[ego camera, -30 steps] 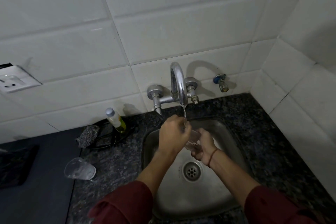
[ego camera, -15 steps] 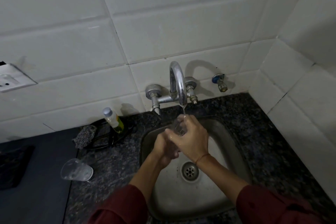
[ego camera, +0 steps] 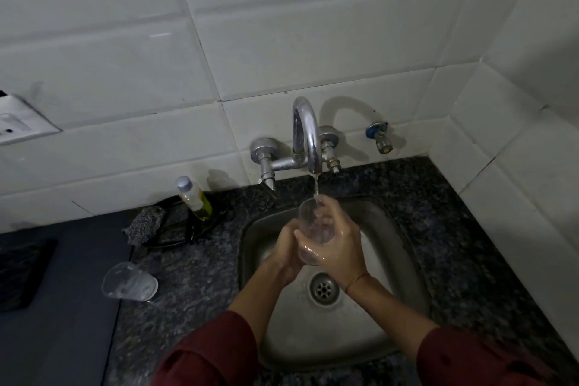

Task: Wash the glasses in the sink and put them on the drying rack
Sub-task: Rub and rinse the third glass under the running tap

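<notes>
A clear glass [ego camera: 313,227] is held upright over the steel sink [ego camera: 388,235], its mouth under the thin stream from the chrome tap [ego camera: 308,138]. My right hand [ego camera: 340,241] wraps its fingers round the glass from the right. My left hand [ego camera: 286,243] grips its lower part from the left, partly hidden behind the right hand. Both hands are wet. A second clear glass [ego camera: 129,282] lies on its side on the dark granite counter [ego camera: 188,276], left of the sink.
A small soap bottle [ego camera: 194,197] and a grey scrubber [ego camera: 144,224] sit on a black wire holder at the back left. A dark mat [ego camera: 22,273] lies at the far left. White tiled walls close the back and right. A small valve [ego camera: 379,137] juts from the wall.
A second ago the glass lay low between my hands, my left hand on top. It has since been turned upright under the stream, with my right hand wrapped round it.
</notes>
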### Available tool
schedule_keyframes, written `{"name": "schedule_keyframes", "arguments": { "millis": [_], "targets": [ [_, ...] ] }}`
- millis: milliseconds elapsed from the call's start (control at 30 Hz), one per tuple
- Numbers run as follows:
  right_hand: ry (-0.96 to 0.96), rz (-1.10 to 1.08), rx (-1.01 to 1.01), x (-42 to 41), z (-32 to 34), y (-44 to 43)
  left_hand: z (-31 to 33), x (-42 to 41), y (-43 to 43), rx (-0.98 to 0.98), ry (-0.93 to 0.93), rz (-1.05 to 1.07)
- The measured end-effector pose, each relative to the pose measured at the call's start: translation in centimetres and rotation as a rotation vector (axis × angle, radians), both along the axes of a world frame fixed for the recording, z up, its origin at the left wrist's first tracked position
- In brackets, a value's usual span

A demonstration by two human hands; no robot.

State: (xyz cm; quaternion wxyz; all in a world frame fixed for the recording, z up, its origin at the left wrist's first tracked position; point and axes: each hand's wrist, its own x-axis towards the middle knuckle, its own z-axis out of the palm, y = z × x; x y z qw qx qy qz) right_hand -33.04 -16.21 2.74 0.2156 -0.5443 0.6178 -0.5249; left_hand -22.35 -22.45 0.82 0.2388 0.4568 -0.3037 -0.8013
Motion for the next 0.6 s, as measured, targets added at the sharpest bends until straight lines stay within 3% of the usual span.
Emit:
{"name": "schedule_keyframes", "arguments": {
  "millis": [100,200,333,400,467,533,600],
  "targets": [
    [0.120,0.082,-0.009,-0.6,-1.0,0.3,-0.5,0.6,-0.9,-0.076,-0.106,0.039],
    [0.040,-0.126,0.008,-1.6,-1.8,0.7,-1.0,1.1,-1.5,-0.047,-0.170,0.060],
    [0.138,0.094,0.023,-1.0,-2.2,1.7,-1.2,1.6,-1.6,-0.073,-0.201,0.055],
    [0.032,0.051,0.012,-0.9,-1.5,0.9,-0.7,1.5,-1.5,-0.101,-0.200,0.042],
    [-0.085,-0.166,0.059,-1.1,-1.0,0.0,-0.5,1.5,-1.6,-0.119,-0.175,0.030],
    [-0.217,-0.308,0.268,-1.5,-1.6,-0.6,-0.2,1.6,-1.5,-0.155,-0.185,-0.003],
    [-0.449,-0.312,0.535,-1.6,-2.9,-0.8,0.1,1.4,-1.3,-0.203,-0.201,-0.070]
  ]
}}
